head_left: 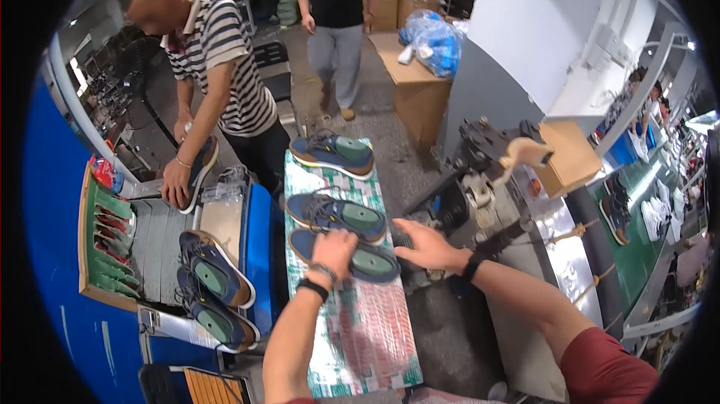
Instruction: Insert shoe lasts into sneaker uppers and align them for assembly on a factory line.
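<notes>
Head view: at the centre of the frame, the left hand curls its fingers round the front of the nearest navy lace-up shoe on a wrap-covered table; the right hand, thumb and fingers parted, is just beside the heel. Steadying both toe and heel would probably keep the shoe from skidding. At left, a wood-framed box holds green and red strips; what the blue plastic bag, upper centre, contains I cannot tell.
</notes>
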Demonstrator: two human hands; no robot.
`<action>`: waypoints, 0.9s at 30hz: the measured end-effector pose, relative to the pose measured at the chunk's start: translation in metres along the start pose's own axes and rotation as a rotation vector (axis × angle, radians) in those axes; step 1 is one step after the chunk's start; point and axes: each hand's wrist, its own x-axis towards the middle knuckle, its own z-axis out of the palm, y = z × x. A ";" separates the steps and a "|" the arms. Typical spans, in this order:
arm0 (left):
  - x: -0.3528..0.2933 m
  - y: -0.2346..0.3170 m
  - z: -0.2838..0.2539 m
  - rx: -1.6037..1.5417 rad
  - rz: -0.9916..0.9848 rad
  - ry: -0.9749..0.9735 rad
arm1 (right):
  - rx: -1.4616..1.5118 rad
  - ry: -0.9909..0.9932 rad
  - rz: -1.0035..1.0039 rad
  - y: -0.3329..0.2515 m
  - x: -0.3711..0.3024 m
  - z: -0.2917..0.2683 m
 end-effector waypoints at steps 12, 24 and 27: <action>-0.227 0.106 0.080 -0.348 -0.367 0.058 | -0.368 -0.090 -0.002 -0.010 0.088 0.057; -0.206 0.126 0.036 -0.454 -0.529 -0.261 | -0.146 0.334 0.878 0.012 -0.385 -0.117; -0.181 0.151 0.035 -0.378 -0.493 -0.032 | -0.218 0.636 1.028 0.037 -0.483 -0.148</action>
